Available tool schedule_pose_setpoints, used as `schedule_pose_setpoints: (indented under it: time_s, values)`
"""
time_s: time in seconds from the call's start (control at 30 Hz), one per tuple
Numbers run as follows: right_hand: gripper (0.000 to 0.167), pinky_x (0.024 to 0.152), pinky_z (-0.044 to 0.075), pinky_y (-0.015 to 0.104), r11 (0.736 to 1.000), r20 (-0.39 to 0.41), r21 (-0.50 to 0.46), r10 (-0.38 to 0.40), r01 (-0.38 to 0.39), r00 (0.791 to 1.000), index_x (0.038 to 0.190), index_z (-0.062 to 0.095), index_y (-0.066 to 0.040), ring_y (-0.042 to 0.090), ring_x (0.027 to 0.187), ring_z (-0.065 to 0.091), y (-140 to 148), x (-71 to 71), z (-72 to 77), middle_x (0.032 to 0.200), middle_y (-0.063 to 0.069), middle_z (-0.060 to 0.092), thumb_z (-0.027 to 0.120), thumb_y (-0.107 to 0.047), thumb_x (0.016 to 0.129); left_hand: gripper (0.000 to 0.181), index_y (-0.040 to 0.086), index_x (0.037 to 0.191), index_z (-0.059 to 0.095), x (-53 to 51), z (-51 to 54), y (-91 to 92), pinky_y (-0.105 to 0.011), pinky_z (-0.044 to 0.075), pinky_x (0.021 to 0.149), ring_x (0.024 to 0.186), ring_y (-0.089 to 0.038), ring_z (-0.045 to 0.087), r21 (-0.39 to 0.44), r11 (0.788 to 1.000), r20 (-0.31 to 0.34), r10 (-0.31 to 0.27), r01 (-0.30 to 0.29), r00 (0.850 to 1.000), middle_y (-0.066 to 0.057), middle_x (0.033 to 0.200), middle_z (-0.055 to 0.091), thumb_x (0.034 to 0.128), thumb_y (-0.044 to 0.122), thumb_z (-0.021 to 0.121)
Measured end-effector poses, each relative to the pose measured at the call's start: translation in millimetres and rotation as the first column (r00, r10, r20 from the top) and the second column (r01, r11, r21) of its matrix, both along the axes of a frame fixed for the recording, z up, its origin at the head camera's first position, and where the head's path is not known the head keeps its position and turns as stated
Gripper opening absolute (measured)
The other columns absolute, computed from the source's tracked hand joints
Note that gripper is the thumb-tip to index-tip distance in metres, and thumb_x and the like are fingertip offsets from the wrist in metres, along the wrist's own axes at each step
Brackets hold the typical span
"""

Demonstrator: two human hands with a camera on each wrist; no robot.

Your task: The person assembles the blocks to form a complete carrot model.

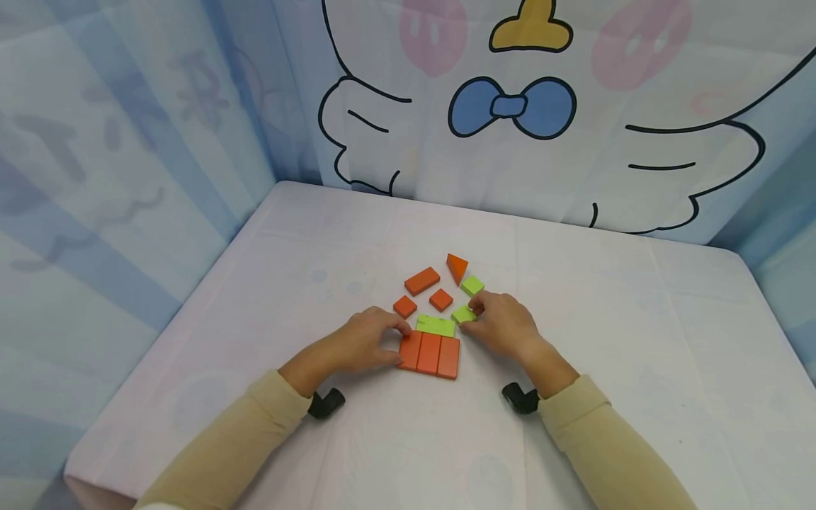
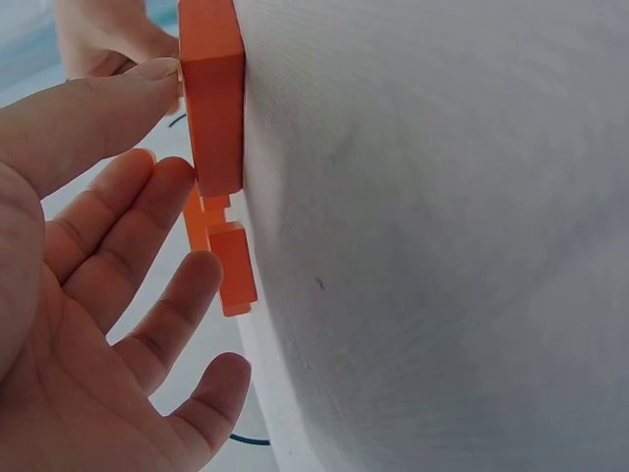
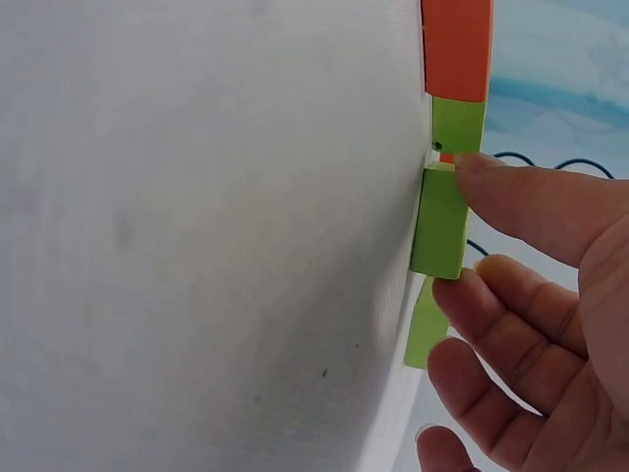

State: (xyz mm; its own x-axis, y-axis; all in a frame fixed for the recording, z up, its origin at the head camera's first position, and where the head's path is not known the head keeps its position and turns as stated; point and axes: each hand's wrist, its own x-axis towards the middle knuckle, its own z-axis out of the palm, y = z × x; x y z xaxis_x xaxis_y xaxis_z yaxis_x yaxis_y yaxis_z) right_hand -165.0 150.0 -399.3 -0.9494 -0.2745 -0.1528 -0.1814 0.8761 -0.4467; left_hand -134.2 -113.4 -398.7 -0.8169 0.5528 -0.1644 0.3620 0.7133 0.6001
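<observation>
Three orange blocks (image 1: 429, 353) lie side by side, with a green strip (image 1: 435, 326) along their far edge. My left hand (image 1: 357, 343) touches the left end of this group, thumb and fingertips against the orange side; in the left wrist view the hand (image 2: 118, 265) has its fingers loosely extended beside an orange block (image 2: 214, 108). My right hand (image 1: 506, 326) pinches a small green block (image 1: 463, 314) just right of the strip. The right wrist view shows that green block (image 3: 440, 221) between thumb and fingertips of the hand (image 3: 541, 295).
Beyond the group lie a long orange block (image 1: 422, 281), small orange squares (image 1: 441, 299), an orange triangle (image 1: 456, 268) and another green block (image 1: 472, 285). A printed curtain stands behind the white-covered table (image 1: 637, 340).
</observation>
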Motion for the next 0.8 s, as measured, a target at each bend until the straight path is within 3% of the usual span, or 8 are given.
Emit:
schedule_pose_setpoints:
  time_s: [0.33,0.6,0.8]
  values:
    - [0.042,0.099,0.045,0.05,0.999,0.004,-0.035,0.022,-0.022,1.0,0.127,0.064,-0.002,0.034,0.114,0.058,4.3,3.6,1.8,0.122,0.013,0.066,0.071,-0.023,0.092,0.035,0.012,0.12,0.067,-0.5,0.1,-0.1,-0.044,0.039,0.106,0.123,-0.025,0.049,0.008,1.0,-0.008,-0.012,0.012,1.0,-0.001,0.121,0.062,0.0877,0.015,0.078]
    - [0.04,0.097,0.046,0.049,0.998,0.019,-0.05,0.037,-0.036,0.999,0.127,0.064,-0.003,0.032,0.111,0.059,4.7,4.1,1.2,0.121,0.013,0.066,0.07,-0.022,0.093,0.035,0.012,0.121,0.067,-0.8,-0.6,-0.7,-0.043,0.039,0.106,0.124,-0.025,0.049,0.002,1.0,-0.006,-0.011,0.011,1.0,0.0,0.122,0.062,0.0881,0.016,0.078]
    - [0.047,0.097,0.046,0.05,0.996,0.024,-0.084,0.019,-0.017,1.0,0.132,0.06,-0.001,0.033,0.114,0.058,5.4,9.3,1.7,0.128,0.016,0.063,0.071,-0.024,0.092,0.034,0.011,0.12,0.067,-0.6,-0.9,-0.6,-0.044,0.04,0.105,0.123,-0.025,0.05,0.006,1.0,-0.013,-0.016,0.016,1.0,0.0,0.121,0.063,0.0881,0.016,0.078]
